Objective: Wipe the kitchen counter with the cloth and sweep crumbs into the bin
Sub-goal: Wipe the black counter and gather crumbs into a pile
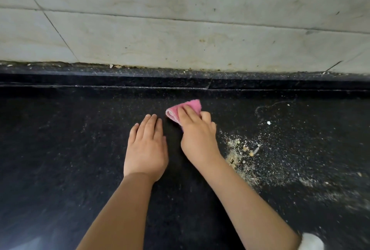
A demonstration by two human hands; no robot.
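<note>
- The right hand (197, 137) grasps a bunched pink cloth (186, 109), fingers curled over the top of it and pressing it onto the black counter (60, 149); the cloth sticks out beyond the fingertips toward the wall.
- The left hand (146, 149) lies flat on the counter just beside the right, fingers straight and together, holding nothing.
- The cloth sits under and ahead of the right hand, with the left hand's fingertips near its left edge but not touching it.
- The crumbs (242, 153) lie to the right of the right wrist, close by, in a pale heap that thins into a scatter farther right.
- Likely risk: a fast stroke to the right could fling the crumbs wider instead of gathering them, since the cloth is balled small and covers little.
- Another risk: the forearm passing over the heap could drag grit along the counter.
- No bin is in view, so pushing crumbs off the edge without one placed below would drop them on the floor.
- Fine specks sit along the ledge under the tiled wall (200, 29); a flat wipe would probably miss these.
</note>
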